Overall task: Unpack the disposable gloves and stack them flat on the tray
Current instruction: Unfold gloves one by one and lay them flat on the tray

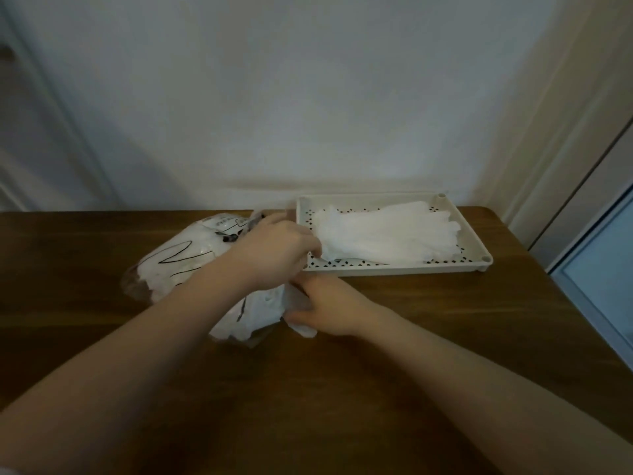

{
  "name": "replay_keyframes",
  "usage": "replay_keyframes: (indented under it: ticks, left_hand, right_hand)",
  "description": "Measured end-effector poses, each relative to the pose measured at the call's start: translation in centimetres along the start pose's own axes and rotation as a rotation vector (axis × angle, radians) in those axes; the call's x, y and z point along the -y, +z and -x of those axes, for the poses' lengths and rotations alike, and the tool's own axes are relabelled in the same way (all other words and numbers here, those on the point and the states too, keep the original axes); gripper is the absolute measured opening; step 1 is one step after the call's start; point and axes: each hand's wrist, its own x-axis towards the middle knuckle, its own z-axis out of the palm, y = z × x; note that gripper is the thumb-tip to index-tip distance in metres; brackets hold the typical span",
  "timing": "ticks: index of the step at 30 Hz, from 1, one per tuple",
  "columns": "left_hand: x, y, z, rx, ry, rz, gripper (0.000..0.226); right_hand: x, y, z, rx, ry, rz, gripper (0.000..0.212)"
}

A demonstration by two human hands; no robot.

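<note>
A clear plastic bag of disposable gloves point(178, 265) lies on the wooden table, left of centre. My left hand point(274, 250) is curled over the bag's open right end, gripping the plastic. My right hand point(334, 308) sits just below it and pinches a thin translucent glove point(303, 329) at the bag's mouth. To the right stands a cream perforated tray point(476, 250). A flat stack of translucent gloves point(387, 234) lies in it, fingers pointing right.
The table point(445, 337) is dark brown wood and stands against a pale wall point(308, 97). Its right edge runs diagonally past the tray, beside a glass door frame point(596, 255). Bare wood lies in front of the bag and the tray.
</note>
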Motion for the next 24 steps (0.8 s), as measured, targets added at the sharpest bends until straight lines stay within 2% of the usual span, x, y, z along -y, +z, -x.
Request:
replay_keyframes:
  ticks: [2,4,6,12,15,18,20,24]
  left_hand:
    - [0.5,0.9,1.0,0.049,-0.017,0.032,0.033]
    - [1.0,1.7,2.0,0.124,-0.051,0.035,0.034]
    - [1.3,2.4,2.7,0.184,-0.078,0.007,0.033]
    - [1.8,3.7,3.3,0.146,-0.159,-0.072,0.032]
    - [1.7,3.8,3.3,0.109,-0.15,-0.067,0.031]
    - [1.4,3.4,3.4,0.045,-0.163,-0.019,0.03]
    - [1.2,3.0,3.7,-0.022,-0.171,0.071,0.025]
    - [0.9,1.7,4.7,-0.206,-0.312,0.61,0.01]
  right_hand:
    - [0.2,0.5,-0.2,-0.013,0.074,-0.071,0.022]
    - [0.4,0.5,-0.2,-0.073,0.216,-0.247,0.015]
    - [0.5,-0.3,0.2,-0.146,0.339,-0.434,0.018]
    - [0.4,-3.3,1.4,-0.318,0.343,-0.743,0.015]
    - [-0.2,-3.9,1.4,-0.454,0.379,-0.869,0.004]
    - [-0.5,-4.0,1.5,-0.557,0.413,-0.94,0.015]
    - [-0.8,-3.8,1.5,-0.604,0.425,-0.911,0.017]
    - [-1.0,-2.8,1.8,-0.531,0.396,-0.758,0.023]
